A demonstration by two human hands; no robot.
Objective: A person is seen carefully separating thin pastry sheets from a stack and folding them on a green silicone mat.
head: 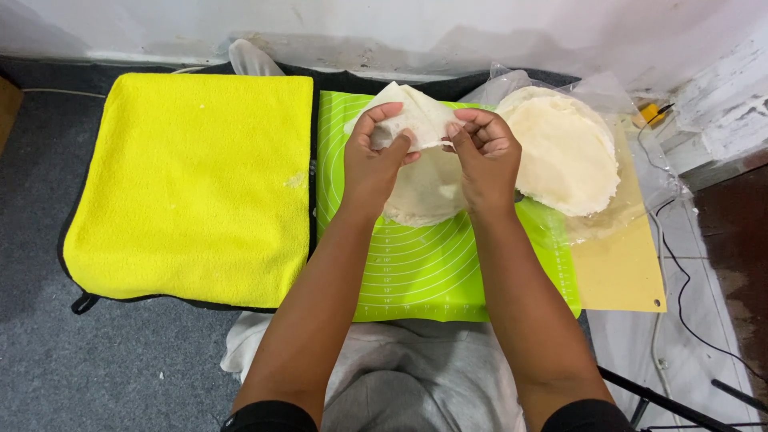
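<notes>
Makeshift home food-prep spot on a carpeted floor (120, 368): green pastry mat (424, 272), wrapper stack (568, 152), scuffed wall (400, 32).

I note a fluffy, matt yellow cloth (192, 188); a smooth green mat (436, 276), seemingly silicone; thin, floury, matt dough sheets (564, 148) on glossy clear plastic film (632, 172); a smooth tan board (620, 276).

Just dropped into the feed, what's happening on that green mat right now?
A person sits at a green mat and holds a thin, pale wrapper sheet up with both hands: the left hand and the right hand pinch its lower edge. Another sheet lies on the mat beneath. A stack of round wrappers rests on clear plastic to the right. A yellow towel lies to the left.
</notes>
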